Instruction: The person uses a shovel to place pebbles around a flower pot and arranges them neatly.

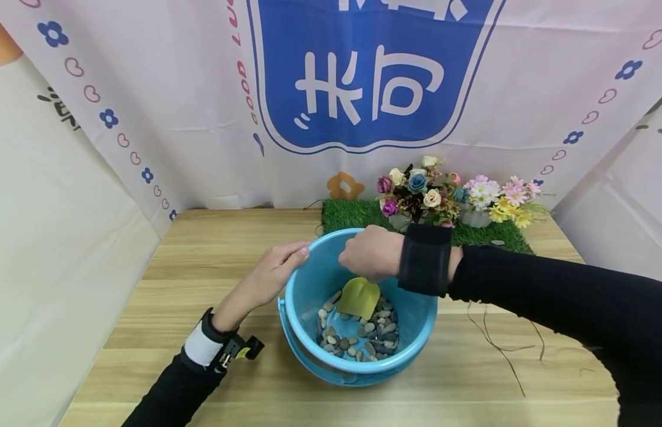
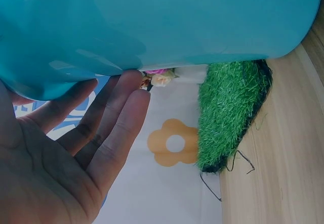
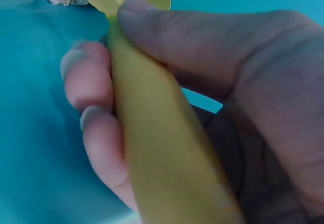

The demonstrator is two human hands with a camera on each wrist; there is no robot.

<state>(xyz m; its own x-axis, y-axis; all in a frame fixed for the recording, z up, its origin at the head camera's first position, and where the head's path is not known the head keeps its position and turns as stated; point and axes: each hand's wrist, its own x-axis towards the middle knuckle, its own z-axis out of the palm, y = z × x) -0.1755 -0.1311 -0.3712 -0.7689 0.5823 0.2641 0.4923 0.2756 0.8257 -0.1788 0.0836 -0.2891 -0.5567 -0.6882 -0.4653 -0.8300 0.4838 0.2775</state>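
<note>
A light blue bucket [image 1: 357, 365] stands on the wooden table, with grey and brown pebbles [image 1: 381, 332] scattered over its bottom. My left hand [image 1: 267, 276] holds the bucket's left rim, thumb at the edge; in the left wrist view its fingertips are at the outer wall. Inside the bucket, my right hand [image 1: 372, 252] grips a yellow toy shovel [image 3: 152, 118] by the handle, thumb laid along it near the blade. The shovel's blade [image 1: 359, 298] points down over the pebbles. In the head view the handle is hidden by the right hand.
Behind the bucket lies a green artificial grass mat [image 1: 352, 214]. A mixed bouquet [image 1: 424, 190] and a pot of pink, white and yellow flowers [image 1: 502, 198] stand on it. Thin dark strands [image 1: 496, 344] lie right of the bucket. A printed cloth [image 1: 203, 118] hangs at the back.
</note>
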